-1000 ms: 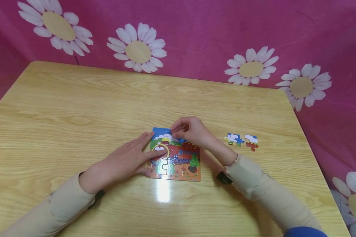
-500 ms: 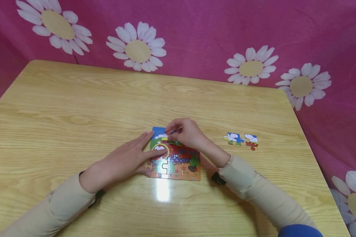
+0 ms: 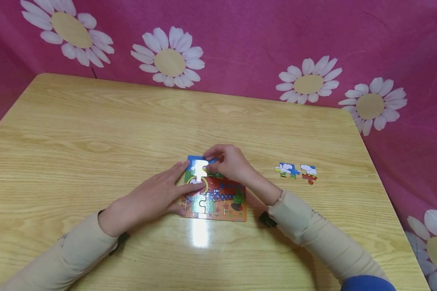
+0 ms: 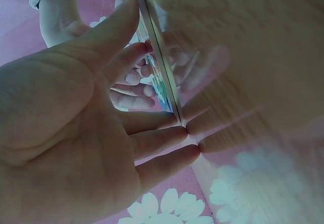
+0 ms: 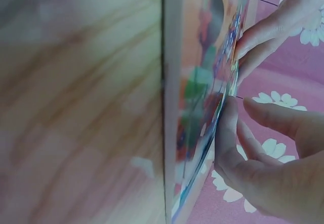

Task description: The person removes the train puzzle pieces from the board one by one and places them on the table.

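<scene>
one puzzle, outstretched left hand touching; right hand shifted leftward, grip unclear

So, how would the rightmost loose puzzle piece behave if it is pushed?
The rightmost loose piece lies flat, so it probably slides rather than rolls. It looks thin, so likely light. Its narrow-necked red tab might bend.

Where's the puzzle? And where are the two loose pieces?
Puzzle [image 3: 222,197], head view: blue train near its middle.
Left loose piece [image 3: 287,169], head view: its middle.
Right loose piece [image 3: 308,172], head view: its middle.
</scene>
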Tool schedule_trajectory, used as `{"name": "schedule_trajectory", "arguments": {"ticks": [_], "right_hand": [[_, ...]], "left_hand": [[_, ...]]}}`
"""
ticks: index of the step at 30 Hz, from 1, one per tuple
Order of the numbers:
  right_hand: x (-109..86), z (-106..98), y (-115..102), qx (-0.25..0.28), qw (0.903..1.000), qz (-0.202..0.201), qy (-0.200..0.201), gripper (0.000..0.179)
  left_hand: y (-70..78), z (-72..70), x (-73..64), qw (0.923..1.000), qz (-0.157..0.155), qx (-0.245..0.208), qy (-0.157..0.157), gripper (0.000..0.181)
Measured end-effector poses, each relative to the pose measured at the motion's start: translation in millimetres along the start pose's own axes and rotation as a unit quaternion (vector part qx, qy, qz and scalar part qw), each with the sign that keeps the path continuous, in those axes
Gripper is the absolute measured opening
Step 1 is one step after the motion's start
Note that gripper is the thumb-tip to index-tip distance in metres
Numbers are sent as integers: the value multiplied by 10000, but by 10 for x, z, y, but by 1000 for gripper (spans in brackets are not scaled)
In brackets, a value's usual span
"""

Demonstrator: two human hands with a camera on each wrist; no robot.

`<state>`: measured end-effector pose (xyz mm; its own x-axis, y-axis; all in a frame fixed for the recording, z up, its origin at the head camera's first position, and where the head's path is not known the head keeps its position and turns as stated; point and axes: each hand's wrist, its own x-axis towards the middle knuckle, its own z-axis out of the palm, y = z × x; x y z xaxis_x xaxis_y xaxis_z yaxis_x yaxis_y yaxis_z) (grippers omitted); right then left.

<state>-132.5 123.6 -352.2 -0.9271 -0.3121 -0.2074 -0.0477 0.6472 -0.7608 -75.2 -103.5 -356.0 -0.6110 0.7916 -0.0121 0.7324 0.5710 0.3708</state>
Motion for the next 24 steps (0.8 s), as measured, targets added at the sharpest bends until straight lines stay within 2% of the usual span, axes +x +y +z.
{"name": "schedule_trajectory", "arguments": {"ticks": [11, 20, 24], "right_hand": [[33, -11, -26, -117, 9996, -200, 134, 16], [41, -36, -13, 8, 9993, -377, -42, 13], [33, -104, 26, 233, 9986, -455, -132, 13]], "left_hand": [[-10, 8, 4, 10000, -23, 26, -39, 63], [1, 8, -3, 9999, -98, -92, -43, 62], [1, 11, -1, 9999, -116, -56, -48, 62]]}}
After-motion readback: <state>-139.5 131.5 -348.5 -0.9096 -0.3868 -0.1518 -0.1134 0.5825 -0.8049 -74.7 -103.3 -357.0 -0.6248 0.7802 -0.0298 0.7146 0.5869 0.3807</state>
